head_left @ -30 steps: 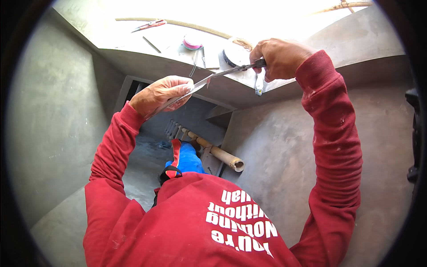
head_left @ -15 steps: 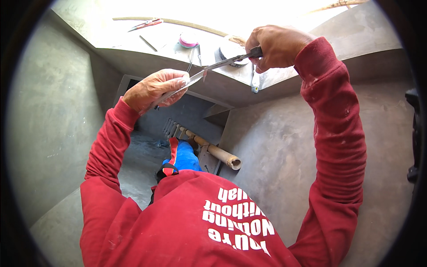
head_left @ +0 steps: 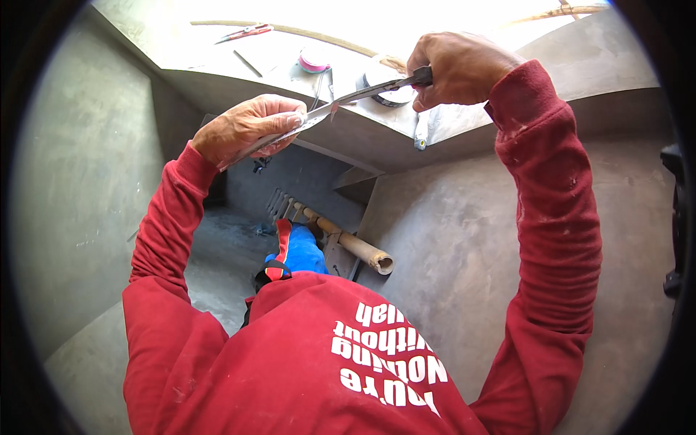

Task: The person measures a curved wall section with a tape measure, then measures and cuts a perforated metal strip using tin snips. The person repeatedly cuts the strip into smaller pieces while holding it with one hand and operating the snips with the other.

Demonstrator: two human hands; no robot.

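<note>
Over the ledge's front edge, my right hand is closed around the dark end of a long, narrow grey blade-like tool. It slants down to the left; I cannot tell whether it is a knife or scissors. My left hand pinches a thin pale strip between thumb and fingers. The tool's far end meets or overlaps the strip beside my left fingertips. A small pointed piece juts downward there. Behind the tool lies a black and white roll, partly hidden.
On the ledge lie a pink-rimmed roll, a red-handled tool, a thin grey rod, a long wooden stick and a white-handled tool. Below, a bamboo pole ladder leans near grey plastered walls.
My left hand has shifted slightly up and left with the strip. My right hand keeps its grip on the tool and has moved only a little.
</note>
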